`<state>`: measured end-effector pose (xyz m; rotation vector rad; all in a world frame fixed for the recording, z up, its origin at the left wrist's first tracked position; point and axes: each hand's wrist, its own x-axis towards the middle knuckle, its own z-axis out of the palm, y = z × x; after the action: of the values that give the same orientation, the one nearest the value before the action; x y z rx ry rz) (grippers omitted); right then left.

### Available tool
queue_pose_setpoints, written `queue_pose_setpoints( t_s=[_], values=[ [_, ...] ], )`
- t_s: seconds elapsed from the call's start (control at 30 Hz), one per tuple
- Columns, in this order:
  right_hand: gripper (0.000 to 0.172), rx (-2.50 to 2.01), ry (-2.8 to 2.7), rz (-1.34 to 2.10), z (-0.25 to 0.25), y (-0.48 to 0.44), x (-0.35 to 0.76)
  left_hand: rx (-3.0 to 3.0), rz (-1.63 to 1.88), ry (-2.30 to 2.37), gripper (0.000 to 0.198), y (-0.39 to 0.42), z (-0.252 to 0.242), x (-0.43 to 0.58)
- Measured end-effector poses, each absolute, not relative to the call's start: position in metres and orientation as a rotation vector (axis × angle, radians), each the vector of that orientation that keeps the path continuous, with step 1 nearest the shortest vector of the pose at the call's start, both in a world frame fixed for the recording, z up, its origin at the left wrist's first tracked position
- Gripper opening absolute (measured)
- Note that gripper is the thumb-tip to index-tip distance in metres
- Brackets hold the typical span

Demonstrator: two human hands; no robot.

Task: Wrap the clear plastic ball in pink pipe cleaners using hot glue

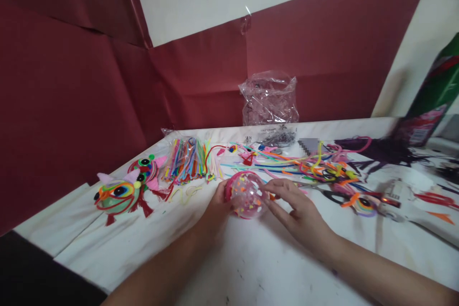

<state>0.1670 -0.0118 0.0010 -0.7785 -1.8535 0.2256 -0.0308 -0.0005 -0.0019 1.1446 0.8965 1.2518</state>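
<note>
A clear plastic ball [247,197] with small coloured bits inside and a pink strand round its rim rests on the white table [251,258]. My left hand [218,205] is closed on the ball's left side. My right hand [296,203] touches the ball's right side with its fingers curled around something I cannot make out.
Two pipe-cleaner fish figures [120,196] [146,168] lie at the left. A bundle of coloured pipe cleaners [188,158] and loose strands [304,165] spread behind the ball. A crumpled clear bag [269,98] stands at the back against the dark red wall. Scissors [335,196] lie at the right.
</note>
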Motion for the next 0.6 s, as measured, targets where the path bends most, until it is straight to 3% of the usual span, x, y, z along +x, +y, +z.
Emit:
queue_pose_setpoints(
  t_s=[0.6],
  values=[
    [0.016,-0.754,-1.969,0.127,-0.002,-0.012,0.167,1.241,1.215,1.017,0.072,-0.006,0.000,-0.030]
  ],
)
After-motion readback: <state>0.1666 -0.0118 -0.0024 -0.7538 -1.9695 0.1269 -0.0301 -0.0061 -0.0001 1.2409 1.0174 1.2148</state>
